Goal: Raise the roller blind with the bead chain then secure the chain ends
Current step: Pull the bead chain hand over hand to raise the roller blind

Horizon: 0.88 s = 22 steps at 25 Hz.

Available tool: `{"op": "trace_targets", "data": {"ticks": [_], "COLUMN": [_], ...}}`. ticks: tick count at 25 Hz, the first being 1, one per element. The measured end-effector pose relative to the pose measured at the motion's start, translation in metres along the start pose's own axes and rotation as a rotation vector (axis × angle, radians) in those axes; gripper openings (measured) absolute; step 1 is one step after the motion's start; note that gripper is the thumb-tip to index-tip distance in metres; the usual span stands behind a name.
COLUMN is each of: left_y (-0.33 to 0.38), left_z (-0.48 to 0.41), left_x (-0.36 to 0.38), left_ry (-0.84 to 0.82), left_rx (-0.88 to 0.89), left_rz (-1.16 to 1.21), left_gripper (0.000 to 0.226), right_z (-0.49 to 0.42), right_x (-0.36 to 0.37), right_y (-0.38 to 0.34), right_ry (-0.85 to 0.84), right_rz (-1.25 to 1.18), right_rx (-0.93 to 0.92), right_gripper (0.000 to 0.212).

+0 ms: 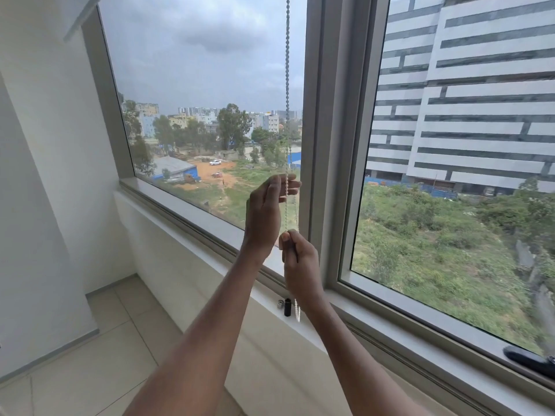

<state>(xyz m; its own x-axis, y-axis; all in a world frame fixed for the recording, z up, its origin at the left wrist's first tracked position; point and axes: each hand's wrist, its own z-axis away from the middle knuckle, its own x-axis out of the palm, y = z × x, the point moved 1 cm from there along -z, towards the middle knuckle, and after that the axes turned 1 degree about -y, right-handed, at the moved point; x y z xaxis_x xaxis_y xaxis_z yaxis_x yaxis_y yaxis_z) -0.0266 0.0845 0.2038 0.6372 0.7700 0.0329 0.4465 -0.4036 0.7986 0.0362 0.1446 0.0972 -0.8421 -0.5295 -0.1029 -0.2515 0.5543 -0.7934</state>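
1. The bead chain (287,85) hangs straight down in front of the left window pane, just left of the grey mullion (330,145). Its long axis is vertical, running from the top edge of the view down to both hands.
2. The right hand (300,265) is the lower one. Its fingers are curled and its fingertips pinch the chain, and the bottom of the chain loop (297,310) dangles below its wrist, close to the window sill (390,313).
3. The left hand (264,211) is higher up the same strand, with the fingers nearly straight and pointing right. The chain crosses in front of them. I cannot tell whether they touch it, but they do not close on it.
4. Judgement: a pull has to follow the chain's line, straight down. The right hand has the grip for that, and the left is placed to take hold higher up.
5. A second, fainter strand seems to run just right of the first between the hands. Against the bright greenery outside it is hard to make out.
6. The roller blind itself is out of view above. A pale edge at the top left corner (81,16) may be its hem or part of the wall. No chain hook or clip is visible.
7. On the sill near the loop stand a small black cylinder (287,307) and a tiny silvery piece (280,303). A dark object (528,360) lies far right, cut off by the frame.
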Motion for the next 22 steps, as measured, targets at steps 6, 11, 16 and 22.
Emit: {"op": "trace_targets", "data": {"ticks": [6,11,16,22], "left_y": [0.056,0.042,0.016,-0.012], "left_z": [-0.048,-0.036,-0.016,0.008], "left_x": [0.021,0.028,0.026,0.020], "left_ry": [-0.019,0.048,0.039,0.024], "left_rx": [0.078,0.089,0.023,-0.008], "left_rz": [0.229,0.324,0.311,0.228], "left_gripper": [0.040,0.046,0.045,0.042], "right_z": [0.017,0.025,0.045,0.065], "right_x": [0.008,0.005,0.003,0.000], "right_y": [-0.007,-0.002,0.021,0.049], "right_ry": [-0.019,-0.023,-0.081,-0.223], "right_rz": [-0.052,-0.071,-0.063,-0.040], "right_rx": [0.008,0.043,0.117,0.229], "right_gripper": [0.036,0.038,0.040,0.037]}}
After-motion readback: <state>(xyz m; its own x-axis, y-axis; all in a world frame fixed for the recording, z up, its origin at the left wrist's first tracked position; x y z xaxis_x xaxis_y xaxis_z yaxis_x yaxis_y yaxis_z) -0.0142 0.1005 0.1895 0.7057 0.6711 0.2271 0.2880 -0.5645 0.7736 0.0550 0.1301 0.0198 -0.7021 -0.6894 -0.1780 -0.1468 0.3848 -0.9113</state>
